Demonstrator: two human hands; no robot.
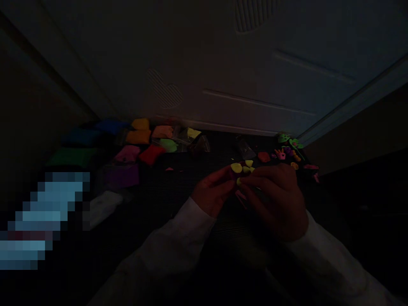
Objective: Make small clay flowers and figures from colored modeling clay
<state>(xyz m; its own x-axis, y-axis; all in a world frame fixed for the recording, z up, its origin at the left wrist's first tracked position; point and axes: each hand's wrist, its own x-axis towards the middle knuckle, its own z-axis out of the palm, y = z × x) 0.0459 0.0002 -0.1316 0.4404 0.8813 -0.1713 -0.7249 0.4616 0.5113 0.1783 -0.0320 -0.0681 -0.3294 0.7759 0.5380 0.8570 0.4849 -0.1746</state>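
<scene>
In dim light, my left hand (213,190) is closed around a small dark purple-looking clay piece. Several flattened pale yellow clay pieces (236,167) sit on it. My right hand (280,199) comes in from the right, thumb and finger pinching a small yellow clay bit (239,182) against the near side of the held piece. The lower part of that piece is hidden by my fingers. Just below the hands, a thin pink strip (241,195) shows against the dark surface.
Bagged clay lies to the left, including green (72,156), red (152,155) and purple (123,176) packs. A crumpled white bag (105,206) is nearer. Small clay figures (280,154) stand at the right. A pale panel (204,63) rises behind; a bright pixelated patch covers the lower left.
</scene>
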